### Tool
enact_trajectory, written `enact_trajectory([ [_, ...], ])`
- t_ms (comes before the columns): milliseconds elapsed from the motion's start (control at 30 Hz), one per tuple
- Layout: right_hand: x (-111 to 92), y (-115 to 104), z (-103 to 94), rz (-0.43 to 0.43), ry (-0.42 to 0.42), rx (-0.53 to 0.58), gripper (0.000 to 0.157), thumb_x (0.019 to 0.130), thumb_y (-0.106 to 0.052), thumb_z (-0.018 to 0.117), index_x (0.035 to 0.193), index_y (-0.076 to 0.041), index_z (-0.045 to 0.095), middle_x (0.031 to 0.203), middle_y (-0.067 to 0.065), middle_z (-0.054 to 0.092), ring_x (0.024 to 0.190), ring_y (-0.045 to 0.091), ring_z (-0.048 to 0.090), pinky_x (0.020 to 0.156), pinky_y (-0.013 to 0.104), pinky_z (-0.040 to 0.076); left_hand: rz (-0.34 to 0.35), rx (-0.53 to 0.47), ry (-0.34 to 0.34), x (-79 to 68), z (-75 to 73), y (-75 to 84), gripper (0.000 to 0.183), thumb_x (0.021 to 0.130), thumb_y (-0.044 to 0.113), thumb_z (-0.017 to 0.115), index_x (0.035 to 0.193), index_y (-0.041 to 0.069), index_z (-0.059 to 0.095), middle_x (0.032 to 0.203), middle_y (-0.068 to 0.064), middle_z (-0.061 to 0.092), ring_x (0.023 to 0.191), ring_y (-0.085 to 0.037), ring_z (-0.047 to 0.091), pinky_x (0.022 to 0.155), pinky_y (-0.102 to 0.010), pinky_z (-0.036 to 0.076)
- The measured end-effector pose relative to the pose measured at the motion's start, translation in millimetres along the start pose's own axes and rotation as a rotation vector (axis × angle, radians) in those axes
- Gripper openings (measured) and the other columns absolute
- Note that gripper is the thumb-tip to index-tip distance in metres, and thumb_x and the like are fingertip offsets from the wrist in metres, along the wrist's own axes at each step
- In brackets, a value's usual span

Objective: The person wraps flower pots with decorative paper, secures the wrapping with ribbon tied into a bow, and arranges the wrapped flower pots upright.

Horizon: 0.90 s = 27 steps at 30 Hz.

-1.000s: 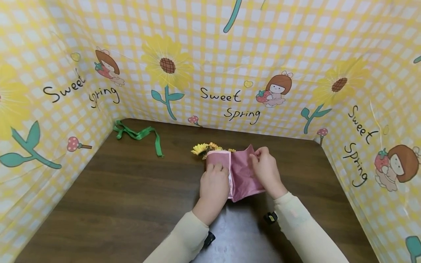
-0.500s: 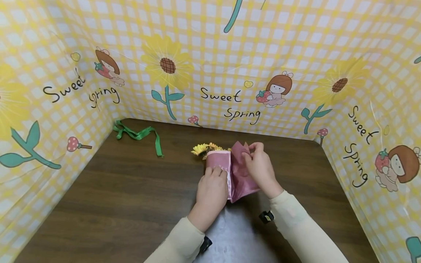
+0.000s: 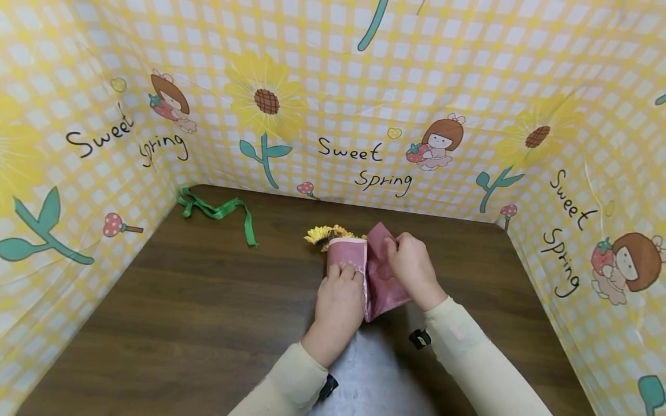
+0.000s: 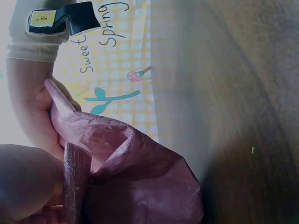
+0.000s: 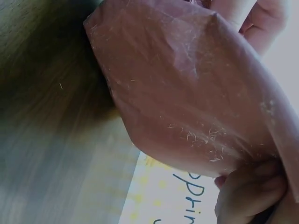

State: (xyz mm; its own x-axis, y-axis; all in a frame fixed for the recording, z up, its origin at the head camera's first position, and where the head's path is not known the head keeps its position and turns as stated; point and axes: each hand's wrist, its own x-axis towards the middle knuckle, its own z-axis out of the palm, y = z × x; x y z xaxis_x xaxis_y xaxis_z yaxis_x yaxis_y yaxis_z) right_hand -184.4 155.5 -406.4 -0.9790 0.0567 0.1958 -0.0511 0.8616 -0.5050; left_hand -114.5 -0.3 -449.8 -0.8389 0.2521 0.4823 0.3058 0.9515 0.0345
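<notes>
A sheet of mauve wrapping paper [image 3: 381, 270] with a pale-edged folded panel lies around a bunch of yellow artificial flowers [image 3: 316, 235]. Only the blooms show past its far end; the stems are hidden. My left hand [image 3: 340, 297] holds the folded left panel down, fingers bent over it. On the other side my right hand [image 3: 414, 267] pinches the raised right flap by its outer edge. The right wrist view shows the curled right fingers [image 5: 252, 189] gripping the paper edge. In the left wrist view the flap [image 4: 140, 186] stands bowed up between both hands.
A loose green ribbon [image 3: 221, 212] lies at the back left of the dark wooden table [image 3: 208, 318]. Yellow checked cloth walls [image 3: 338, 98] close in the back and both sides.
My right hand has moved left with the flap, lifting and folding it inward so less of it lies out to the right. The left hand stays on the folded panel.
</notes>
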Motion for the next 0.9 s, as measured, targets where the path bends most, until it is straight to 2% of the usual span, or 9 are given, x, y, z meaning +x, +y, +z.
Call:
enact_trajectory([
  [167,-0.5,-6.0,-0.9,0.013,-0.019,-0.007,0.030,0.105,-0.030,0.052,0.091,-0.004,0.056,0.077,0.014,0.065,0.067,0.028,0.063,0.061,0.044,0.052,0.008,0.005,0.000,0.3,0.2,-0.1,0.016,0.090,0.020,0.070,0.102,0.012,0.077,0.102,-0.008,0.070,0.092,-0.029,0.057,0.067,-0.036,0.054],
  [300,0.1,-14.0,0.7,0.020,-0.039,0.001,0.029,0.105,-0.032,0.052,0.093,-0.005,0.057,0.080,0.014,0.067,0.070,0.029,0.065,0.063,0.047,0.053,0.011,-0.003,0.005,0.8,1.0,-0.5,0.017,0.090,0.022,0.070,0.103,0.012,0.077,0.105,-0.008,0.071,0.093,-0.029,0.058,0.068,-0.037,0.054],
  [567,0.8,-34.7,5.6,-0.025,-0.065,0.030,0.024,0.106,-0.028,0.052,0.112,-0.005,0.058,0.089,0.014,0.071,0.070,0.025,0.065,0.062,0.042,0.053,0.022,-0.021,-0.009,3.8,-1.4,-3.3,0.021,0.092,0.030,0.071,0.102,0.013,0.078,0.099,-0.006,0.069,0.089,-0.028,0.057,0.066,-0.037,0.054],
  [733,1.8,-46.9,11.2,-0.062,-0.090,0.004,0.040,0.106,-0.026,0.053,0.136,-0.001,0.050,0.093,0.015,0.073,0.071,0.022,0.067,0.062,0.040,0.055,0.030,-0.026,-0.028,3.5,-1.8,-6.5,0.022,0.088,0.030,0.074,0.099,0.012,0.077,0.099,-0.005,0.068,0.086,-0.028,0.055,0.064,-0.036,0.053],
  [900,5.5,-52.7,17.8,-0.080,-0.173,0.065,0.055,0.106,-0.026,0.054,0.153,-0.002,0.036,0.083,0.012,0.069,0.066,0.022,0.063,0.060,0.037,0.051,0.034,-0.062,-0.005,2.0,0.1,-11.8,0.025,0.083,0.028,0.077,0.102,0.012,0.078,0.100,-0.005,0.068,0.086,-0.028,0.054,0.066,-0.038,0.053],
])
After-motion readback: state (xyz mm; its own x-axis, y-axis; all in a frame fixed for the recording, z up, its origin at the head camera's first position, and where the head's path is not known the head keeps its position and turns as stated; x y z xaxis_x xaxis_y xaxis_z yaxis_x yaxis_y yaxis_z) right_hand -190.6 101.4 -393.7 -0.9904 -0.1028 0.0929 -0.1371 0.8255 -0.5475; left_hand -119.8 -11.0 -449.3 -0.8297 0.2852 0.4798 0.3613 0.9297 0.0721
